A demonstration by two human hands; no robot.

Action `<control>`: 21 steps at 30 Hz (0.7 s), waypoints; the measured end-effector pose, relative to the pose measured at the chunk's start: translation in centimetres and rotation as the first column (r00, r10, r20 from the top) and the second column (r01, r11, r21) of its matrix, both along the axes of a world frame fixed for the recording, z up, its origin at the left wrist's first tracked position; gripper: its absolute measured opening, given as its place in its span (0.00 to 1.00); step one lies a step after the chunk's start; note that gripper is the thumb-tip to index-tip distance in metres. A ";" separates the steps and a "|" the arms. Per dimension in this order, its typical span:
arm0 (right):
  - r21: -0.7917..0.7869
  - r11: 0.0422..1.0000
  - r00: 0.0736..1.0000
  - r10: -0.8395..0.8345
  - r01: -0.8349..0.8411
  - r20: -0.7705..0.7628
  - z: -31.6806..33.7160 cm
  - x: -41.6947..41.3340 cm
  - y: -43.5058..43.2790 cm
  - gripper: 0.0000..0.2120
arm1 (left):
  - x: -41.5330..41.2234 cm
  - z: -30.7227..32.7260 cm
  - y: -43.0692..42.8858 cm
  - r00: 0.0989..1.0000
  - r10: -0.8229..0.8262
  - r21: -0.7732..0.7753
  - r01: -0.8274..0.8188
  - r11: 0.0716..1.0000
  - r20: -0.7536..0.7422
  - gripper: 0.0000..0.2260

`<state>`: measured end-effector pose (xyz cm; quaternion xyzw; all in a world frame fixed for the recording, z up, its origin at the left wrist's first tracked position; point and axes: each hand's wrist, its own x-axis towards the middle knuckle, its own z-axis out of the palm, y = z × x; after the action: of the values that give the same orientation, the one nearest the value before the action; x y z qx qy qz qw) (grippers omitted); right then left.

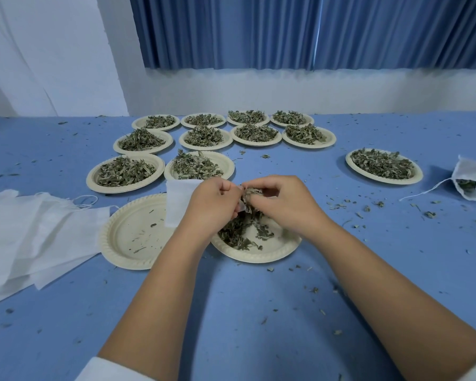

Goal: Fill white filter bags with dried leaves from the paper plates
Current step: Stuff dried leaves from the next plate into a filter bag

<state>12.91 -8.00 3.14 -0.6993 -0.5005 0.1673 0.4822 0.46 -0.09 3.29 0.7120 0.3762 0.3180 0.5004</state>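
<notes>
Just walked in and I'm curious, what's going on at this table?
A person is filling a white bag with dried leaves. The left hand holds the bag while the right hand pinches leaves at its mouth, above a partly emptied plate. An empty plate sits beside it, spare bags lie at left, one filled bag at far right, and full plates wait behind.

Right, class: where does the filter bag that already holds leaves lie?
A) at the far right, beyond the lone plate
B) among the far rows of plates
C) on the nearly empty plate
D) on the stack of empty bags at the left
A: the filled filter bag, leaves showing at its mouth, lies at the far right, past the lone plate.
</notes>
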 end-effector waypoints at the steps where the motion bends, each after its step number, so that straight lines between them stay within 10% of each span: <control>1: -0.017 1.000 0.997 0.025 -0.026 -0.074 0.2 0.1 0.0 0.09 | 0.0 0.0 0.1 1.000 0.004 -0.015 -0.004 1.000 0.012 0.13; 15: 0.024 0.998 0.773 -0.027 0.054 -0.634 -0.3 0.0 0.3 0.10 | -0.6 0.9 0.0 0.968 -0.077 -0.259 0.140 0.956 0.240 0.08; 21: -0.024 0.980 0.579 0.097 -0.198 -0.810 -0.4 0.4 0.5 0.08 | -0.6 1.0 0.0 0.958 -0.066 -0.314 0.155 0.937 0.278 0.07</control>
<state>13.32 -7.54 2.74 -0.5300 -0.2750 0.5319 0.6005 -0.16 -0.06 4.31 0.5891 0.3137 0.3126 0.6758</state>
